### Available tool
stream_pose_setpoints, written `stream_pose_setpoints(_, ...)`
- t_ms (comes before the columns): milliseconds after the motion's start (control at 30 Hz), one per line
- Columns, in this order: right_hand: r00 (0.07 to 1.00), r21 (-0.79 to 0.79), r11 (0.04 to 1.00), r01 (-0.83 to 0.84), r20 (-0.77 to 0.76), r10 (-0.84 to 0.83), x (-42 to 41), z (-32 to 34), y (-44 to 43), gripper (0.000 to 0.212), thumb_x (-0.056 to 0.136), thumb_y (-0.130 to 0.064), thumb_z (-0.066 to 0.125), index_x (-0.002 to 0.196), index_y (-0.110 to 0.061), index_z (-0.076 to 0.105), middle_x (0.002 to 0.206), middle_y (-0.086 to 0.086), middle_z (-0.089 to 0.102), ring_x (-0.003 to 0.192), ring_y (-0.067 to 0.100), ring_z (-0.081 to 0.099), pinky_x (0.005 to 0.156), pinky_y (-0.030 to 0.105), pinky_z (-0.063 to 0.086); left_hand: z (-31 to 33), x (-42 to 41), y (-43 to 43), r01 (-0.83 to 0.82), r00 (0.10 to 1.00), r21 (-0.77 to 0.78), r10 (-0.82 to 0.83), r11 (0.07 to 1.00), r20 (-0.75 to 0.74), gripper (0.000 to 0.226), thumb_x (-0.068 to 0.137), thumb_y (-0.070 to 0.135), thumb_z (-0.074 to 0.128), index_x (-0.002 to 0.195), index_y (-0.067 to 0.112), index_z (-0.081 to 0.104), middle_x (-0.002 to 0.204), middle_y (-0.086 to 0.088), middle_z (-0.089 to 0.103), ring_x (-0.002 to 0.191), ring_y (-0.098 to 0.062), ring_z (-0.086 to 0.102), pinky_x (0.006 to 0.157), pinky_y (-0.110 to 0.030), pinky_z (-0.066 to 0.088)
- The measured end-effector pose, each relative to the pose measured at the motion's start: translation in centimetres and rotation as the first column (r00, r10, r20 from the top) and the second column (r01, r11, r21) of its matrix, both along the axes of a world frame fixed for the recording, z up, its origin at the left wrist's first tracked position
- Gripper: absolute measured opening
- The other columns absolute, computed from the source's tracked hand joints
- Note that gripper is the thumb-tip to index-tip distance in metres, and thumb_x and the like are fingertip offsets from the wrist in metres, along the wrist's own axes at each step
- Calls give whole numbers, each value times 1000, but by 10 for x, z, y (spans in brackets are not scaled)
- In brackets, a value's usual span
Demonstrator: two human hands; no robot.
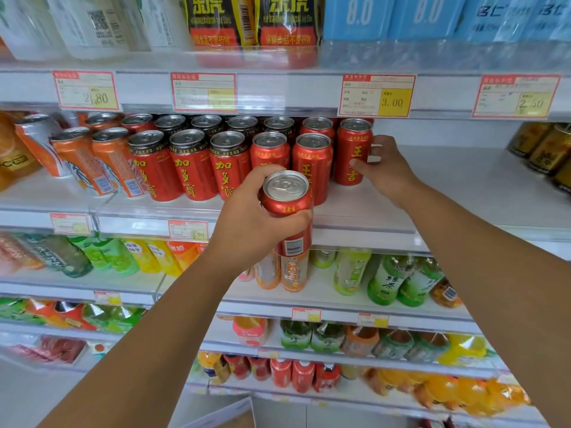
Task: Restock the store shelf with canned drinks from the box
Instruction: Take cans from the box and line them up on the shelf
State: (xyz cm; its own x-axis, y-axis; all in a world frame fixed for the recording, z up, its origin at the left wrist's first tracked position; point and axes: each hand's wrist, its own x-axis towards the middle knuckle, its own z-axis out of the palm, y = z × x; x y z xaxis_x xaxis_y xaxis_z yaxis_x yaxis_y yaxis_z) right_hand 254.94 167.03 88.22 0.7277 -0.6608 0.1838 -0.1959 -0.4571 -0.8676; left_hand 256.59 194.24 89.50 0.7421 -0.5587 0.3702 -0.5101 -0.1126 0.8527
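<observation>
Just before the shelf's front lip, held upright in mid-air: red can (287,208), wrapped round its upper wall by left hand (251,219), fingers curled over the far side and thumb pressed across the near side below the rim. Judged full and sealed, so weighty for its size, stiff under a moderate squeeze, yet thin-walled and apt to dent if knocked or dropped. Smooth lacquered metal, probably slick; best taken round the cylinder wall at mid-height or a little above, never by the pull-tab or lid. Flat base, so likely to stand steady once set down square. Further back and to the right, standing on the shelf (479,186) at the right end of the red row: second can (352,149), clasped by right hand (384,165), thumb on the front, fingers round the right side and back. Touching its neighbour or only just beside it: cannot tell. Bare shelf space to its right, with gold cans (540,146) well apart at the far end. Left of the row, dark-topped red cans (191,165), then orange cans (114,159). Above, price tags (377,95) along the upper shelf edge; below, bottled drinks (386,279) on lower shelves.
</observation>
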Motion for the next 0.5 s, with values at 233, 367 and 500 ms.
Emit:
stream_pose_setpoints(233,979,-55,981,186,91,-181,-24,-4,16,57,91,-33,62,141,-19,38,135,7,52,119,20,54,97,32,45,-1,-6,-9,-13,1000,-14,12,1000,-20,52,71,15,83,117,23,59,103,15,68,92,5,63,79,-10,48)
stream_pose_setpoints(367,980,-85,990,114,174,-98,-56,-10,42,42,90,-22,62,130,-19,50,120,1,58,109,14,57,94,26,45,0,-9,-17,-1,999,-29,0,1000,-37,51,71,14,83,116,23,60,102,15,68,90,6,63,76,-7,47)
stream_pose_setpoints(500,968,25,978,-208,149,202,-81,-4,70,53,81,-16,65,129,-33,48,121,-12,59,116,1,53,102,27,42,1,-12,-29,38,998,-66,-41,997,-52,54,69,16,85,117,22,61,104,12,70,94,1,66,83,-17,51)
